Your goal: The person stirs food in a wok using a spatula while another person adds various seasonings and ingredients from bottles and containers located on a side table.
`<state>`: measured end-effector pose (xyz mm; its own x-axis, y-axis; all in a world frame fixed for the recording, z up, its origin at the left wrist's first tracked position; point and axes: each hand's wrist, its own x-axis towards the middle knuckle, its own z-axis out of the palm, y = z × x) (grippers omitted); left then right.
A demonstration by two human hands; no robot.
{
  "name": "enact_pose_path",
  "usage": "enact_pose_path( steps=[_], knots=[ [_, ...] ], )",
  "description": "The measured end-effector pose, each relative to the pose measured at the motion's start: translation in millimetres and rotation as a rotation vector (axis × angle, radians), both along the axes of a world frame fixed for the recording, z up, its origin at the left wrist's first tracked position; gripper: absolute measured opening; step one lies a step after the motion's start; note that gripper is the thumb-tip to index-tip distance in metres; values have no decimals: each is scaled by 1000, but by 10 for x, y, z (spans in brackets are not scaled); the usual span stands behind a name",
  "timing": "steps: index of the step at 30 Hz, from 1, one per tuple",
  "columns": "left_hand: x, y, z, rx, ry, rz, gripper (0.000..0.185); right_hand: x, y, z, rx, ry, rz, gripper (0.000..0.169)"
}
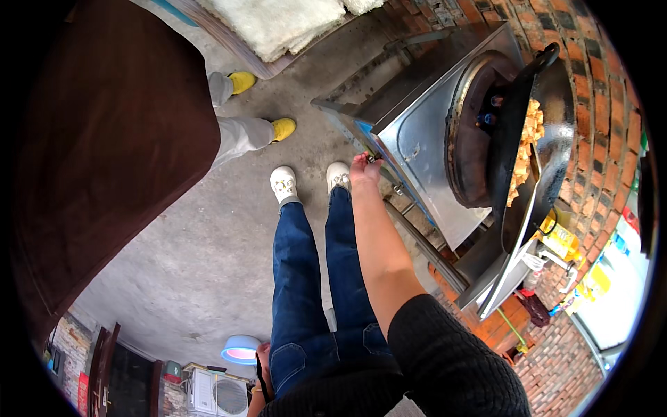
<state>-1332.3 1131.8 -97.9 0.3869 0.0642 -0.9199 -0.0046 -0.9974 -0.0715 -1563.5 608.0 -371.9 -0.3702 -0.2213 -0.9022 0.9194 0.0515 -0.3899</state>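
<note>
My right hand (366, 168) reaches forward to the front of a stainless steel stove (422, 161), its fingers closed around a small valve knob (372, 158). Over the round burner (466, 140) sits a black wok (560, 104), with bluish spots showing beneath it. Golden-brown chunks of food (526, 143) lie in the wok. A long-handled metal utensil (521, 229) leans in it, the handle sticking out towards me. Low by my left hip is my left hand (264, 360), partly hidden by my jeans, beside a light blue basin (241, 341). Whether it holds anything is unclear.
A person in a dark brown garment (114, 146) and yellow shoes (283, 130) stands close on my left. White material (276, 23) covers a wooden table. A brick wall (589, 135) runs behind the stove. Yellow bottles (560, 237) stand at the right.
</note>
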Motion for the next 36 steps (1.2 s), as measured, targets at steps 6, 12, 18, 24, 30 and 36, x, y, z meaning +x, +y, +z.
enact_pose_path(
  steps=[6, 12, 18, 24, 30, 36],
  knots=[
    [-4, 42, -45, 7, 16, 35, 29, 104, -33, 152, 15, 38, 57, 53],
    [2, 56, -55, 3, 15, 81, 29, 65, -29, 153, 25, 45, 66, 56],
    [-23, 292, -152, 3, 26, 59, 34, 6, 7, 103, 7, 20, 75, 53],
    [-51, 362, -208, -9, 5, 33, 35, 103, -67, 162, 47, 117, 19, 40],
    [-50, 164, -118, -11, 38, 26, 40, 149, -55, 129, 69, 194, 39, 34],
    [-54, 188, -130, -7, 14, -26, 40, 165, -36, 103, 90, 228, 27, 28]
  ],
)
